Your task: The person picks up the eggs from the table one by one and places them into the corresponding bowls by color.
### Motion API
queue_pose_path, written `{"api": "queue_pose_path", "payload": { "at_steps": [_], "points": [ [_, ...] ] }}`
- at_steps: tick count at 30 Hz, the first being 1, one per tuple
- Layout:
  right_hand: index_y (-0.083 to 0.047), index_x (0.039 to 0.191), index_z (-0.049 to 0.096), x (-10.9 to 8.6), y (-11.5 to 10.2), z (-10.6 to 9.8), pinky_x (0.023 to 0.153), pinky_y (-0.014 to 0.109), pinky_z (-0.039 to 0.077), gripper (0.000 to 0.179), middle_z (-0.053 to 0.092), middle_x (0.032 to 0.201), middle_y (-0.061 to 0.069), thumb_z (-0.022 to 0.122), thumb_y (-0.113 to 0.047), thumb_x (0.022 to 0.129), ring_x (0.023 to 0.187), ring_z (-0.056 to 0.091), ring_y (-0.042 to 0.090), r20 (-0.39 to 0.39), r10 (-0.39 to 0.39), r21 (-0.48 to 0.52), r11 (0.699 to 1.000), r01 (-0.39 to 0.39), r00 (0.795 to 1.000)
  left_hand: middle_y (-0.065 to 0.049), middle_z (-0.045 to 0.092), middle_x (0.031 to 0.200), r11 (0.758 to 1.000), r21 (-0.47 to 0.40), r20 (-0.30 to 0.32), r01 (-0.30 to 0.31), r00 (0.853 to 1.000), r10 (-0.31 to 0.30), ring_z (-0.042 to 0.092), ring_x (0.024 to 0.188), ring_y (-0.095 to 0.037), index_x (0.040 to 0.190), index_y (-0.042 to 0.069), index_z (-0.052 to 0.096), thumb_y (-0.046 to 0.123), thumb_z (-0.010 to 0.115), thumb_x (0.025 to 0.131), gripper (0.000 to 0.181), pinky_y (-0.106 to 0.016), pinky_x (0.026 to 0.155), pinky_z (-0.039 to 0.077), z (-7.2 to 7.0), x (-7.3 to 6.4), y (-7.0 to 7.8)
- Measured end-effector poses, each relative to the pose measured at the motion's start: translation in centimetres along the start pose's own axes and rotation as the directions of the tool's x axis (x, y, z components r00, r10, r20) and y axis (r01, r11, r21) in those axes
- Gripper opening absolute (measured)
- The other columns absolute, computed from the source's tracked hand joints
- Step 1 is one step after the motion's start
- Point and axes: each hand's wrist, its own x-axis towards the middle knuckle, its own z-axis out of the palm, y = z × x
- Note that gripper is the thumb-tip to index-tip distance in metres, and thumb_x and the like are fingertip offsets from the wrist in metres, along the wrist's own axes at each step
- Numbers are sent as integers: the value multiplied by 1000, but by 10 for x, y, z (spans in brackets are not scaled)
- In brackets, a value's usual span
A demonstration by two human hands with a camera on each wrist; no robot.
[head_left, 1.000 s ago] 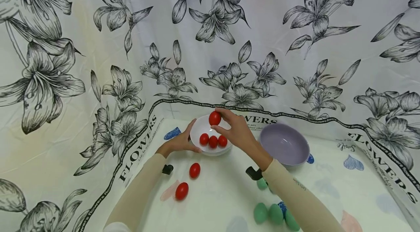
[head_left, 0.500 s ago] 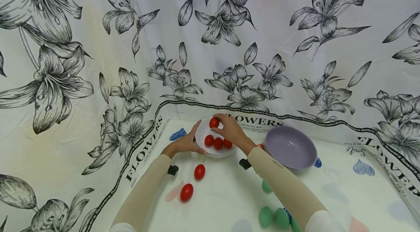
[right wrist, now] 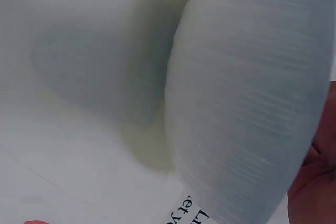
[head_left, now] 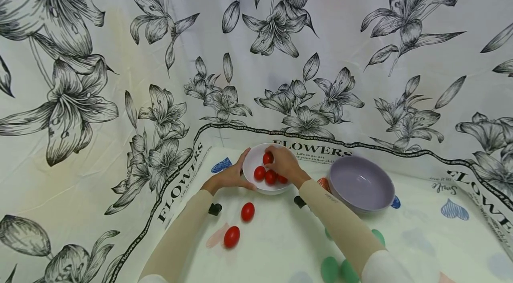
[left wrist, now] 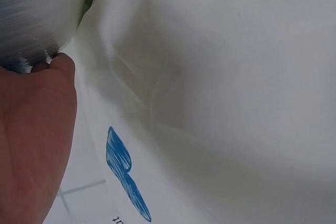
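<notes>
A white bowl (head_left: 251, 159) stands toward the back of the cloth with several red eggs (head_left: 259, 173) inside. My left hand (head_left: 230, 177) grips its left side, thumb along the near side and fingers round the far side. In the left wrist view, that hand (left wrist: 37, 129) lies against the bowl's outer wall (left wrist: 42, 14). My right hand (head_left: 285, 163) reaches over the rim and pinches one red egg (head_left: 267, 157) just above the others. From the right wrist, the bowl (right wrist: 252, 87) hides most of the right hand (right wrist: 317, 187). Two more red eggs, one nearer (head_left: 231, 237) and one farther (head_left: 247, 212), lie in front.
Right of the white bowl stands a purple bowl (head_left: 360, 185). Several green eggs (head_left: 329, 269) lie at the near right, partly behind the right sleeve (head_left: 340, 220). A flowered cloth (head_left: 224, 109) rises behind the work surface.
My right hand has lowered the red egg from above the bowl down among the others inside it. The left hand stays on the bowl. The whole head view has shifted slightly.
</notes>
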Motion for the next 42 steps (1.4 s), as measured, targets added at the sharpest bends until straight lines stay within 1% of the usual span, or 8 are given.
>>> {"api": "queue_pose_path", "payload": {
  "at_steps": [6, 14, 18, 21, 28, 33, 36, 42],
  "points": [
    [-14, 134, 55, 1, 1, 5, 96, 34, 50, 55, 64, 117, 3, 78, -22, 85, 104, 59, 17, 70, -20, 26, 999, 19, 997, 11, 12, 160, 1000, -14, 3, -6, 1000, 6, 23, 144, -19, 155, 39, -11, 42, 91, 65, 137, -46, 114, 31, 1, -1, 0],
    [-11, 137, 53, 6, -3, 11, 97, 34, 50, 56, 64, 120, 4, 76, -21, 87, 105, 59, 17, 131, -43, 45, 998, 37, 991, 8, 11, 161, 998, -37, 13, -49, 999, 50, 22, 145, -18, 155, 36, -13, 40, 91, 67, 137, -46, 115, 30, 2, 0, -3],
    [-11, 138, 53, 6, -5, 11, 94, 33, 51, 56, 64, 120, 5, 76, -19, 87, 103, 59, 17, 162, -43, 30, 999, 39, 986, 8, 10, 162, 997, -32, 13, -71, 997, 71, 21, 146, -19, 156, 34, -13, 41, 91, 66, 137, -47, 115, 29, 2, 1, -4],
    [-10, 137, 53, 7, -5, 13, 93, 32, 52, 56, 65, 120, 5, 76, -18, 87, 101, 60, 16, 186, -51, 19, 999, 49, 981, 9, 10, 161, 997, -24, 17, -70, 997, 71, 20, 146, -19, 156, 34, -13, 42, 91, 66, 138, -47, 115, 30, 2, 2, -4],
    [-11, 135, 55, 10, -6, 13, 94, 32, 51, 52, 65, 118, 4, 75, -17, 88, 100, 60, 14, 236, -70, -6, 997, 74, 969, 11, 11, 160, 998, -22, 14, -51, 999, 51, 21, 145, -19, 156, 35, -12, 43, 91, 64, 138, -47, 114, 31, 1, 2, -2],
    [-11, 137, 53, 9, -9, 11, 96, 32, 50, 54, 65, 119, 4, 75, -18, 89, 101, 60, 15, 251, -54, -25, 998, 62, 966, 11, 11, 160, 998, -39, 8, -45, 999, 46, 22, 145, -18, 156, 36, -12, 42, 92, 64, 139, -46, 114, 31, 0, 2, -3],
    [-12, 138, 53, 8, -10, 10, 98, 31, 49, 54, 64, 121, 3, 74, -19, 89, 103, 60, 14, 253, -50, -40, 997, 62, 966, 11, 10, 160, 999, -31, 7, -40, 999, 40, 21, 146, -19, 156, 35, -12, 43, 92, 64, 139, -47, 115, 31, -1, 2, -2],
    [-10, 140, 51, 7, -8, 10, 97, 34, 51, 57, 64, 124, 6, 75, -19, 88, 104, 61, 16, 247, -60, -27, 997, 69, 967, 8, 11, 161, 999, -21, 11, -42, 999, 42, 22, 145, -21, 156, 34, -12, 40, 91, 66, 136, -47, 114, 32, -1, 1, -2]
  ]
}}
